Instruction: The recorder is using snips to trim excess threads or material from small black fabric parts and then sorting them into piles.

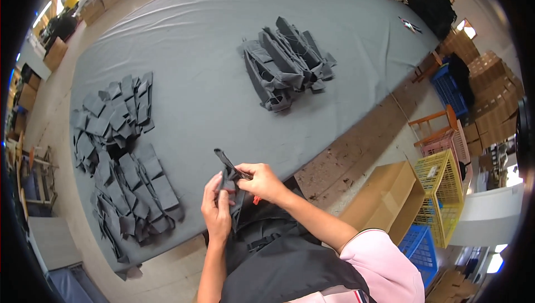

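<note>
Both hands work on a narrow dark grey fabric piece (227, 164) at the near edge of the table, just in front of my body. My left hand (216, 205) grips it from the left, with the thumb upright against it. My right hand (262, 181) pinches the piece from the right, fingers closed. Below that hand shows a small orange-red thing (256, 200), whose kind I cannot make out. To the left lie two heaps of grey fabric pieces, a far heap (111, 111) and a near heap (134, 194). Farther off stands a stack of folded grey pieces (287, 63) with loose threads.
Grey cloth covers the large table (200, 80). Beyond its right edge are an open cardboard box (382, 194), a yellow crate (443, 191), a blue crate (421, 250) and a wooden chair (437, 119). Small tools (411, 25) lie near the far right corner.
</note>
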Motion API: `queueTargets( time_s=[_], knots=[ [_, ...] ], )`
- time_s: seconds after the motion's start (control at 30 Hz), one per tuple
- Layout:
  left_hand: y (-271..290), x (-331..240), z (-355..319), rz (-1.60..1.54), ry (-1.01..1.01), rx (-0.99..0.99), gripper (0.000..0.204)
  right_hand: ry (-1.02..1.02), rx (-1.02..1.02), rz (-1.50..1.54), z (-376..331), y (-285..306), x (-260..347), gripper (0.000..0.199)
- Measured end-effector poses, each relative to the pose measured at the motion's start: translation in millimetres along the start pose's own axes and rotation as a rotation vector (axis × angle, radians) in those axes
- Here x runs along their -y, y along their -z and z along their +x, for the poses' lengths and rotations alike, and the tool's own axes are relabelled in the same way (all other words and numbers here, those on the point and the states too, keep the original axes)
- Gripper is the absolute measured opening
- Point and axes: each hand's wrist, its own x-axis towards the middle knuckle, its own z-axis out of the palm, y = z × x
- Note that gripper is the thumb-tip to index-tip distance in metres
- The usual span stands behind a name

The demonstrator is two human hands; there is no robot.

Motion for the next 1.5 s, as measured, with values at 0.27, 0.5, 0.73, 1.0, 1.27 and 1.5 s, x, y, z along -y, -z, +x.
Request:
queueTargets(
  time_s=[0.27, 0.5, 0.73, 1.0, 1.27, 1.5],
  knots=[
    [-5.3, -18.3, 19.3, 0.099, -0.003, -0.199, 0.021, 0.661, -0.364, -0.279, 1.9, -7.1, 3.8, 0.043],
    [1.3, -29.9, -3.8, -0.558, 0.43, -0.084, 0.035, -0.211, 0.257, 0.384, -8.5, 8.8, 7.9, 0.022],
    [19.9, -15.2, -8.8, -0.277, 0.411, -0.112, 0.042, 0.518, -0.23, -0.409, -44.6, -18.0, 17.1, 0.032],
    [20.2, -32.0, -8.8, -0.096, 0.341, -0.076, 0.044, 0.649, 0.058, -0.894, -54.8, -2.8, 42.7, 0.032],
    [18.8, -33.3, -13.3, -0.102, 0.325, -0.069, 0.04, 0.859, -0.028, -0.916, -54.7, -9.3, 35.1, 0.031],
    [24.8, -26.1, -13.9, -0.085, 0.373, -0.004, 0.041, 0.769, -0.109, -0.756, -60.7, -10.6, 29.8, 0.028]
  ],
)
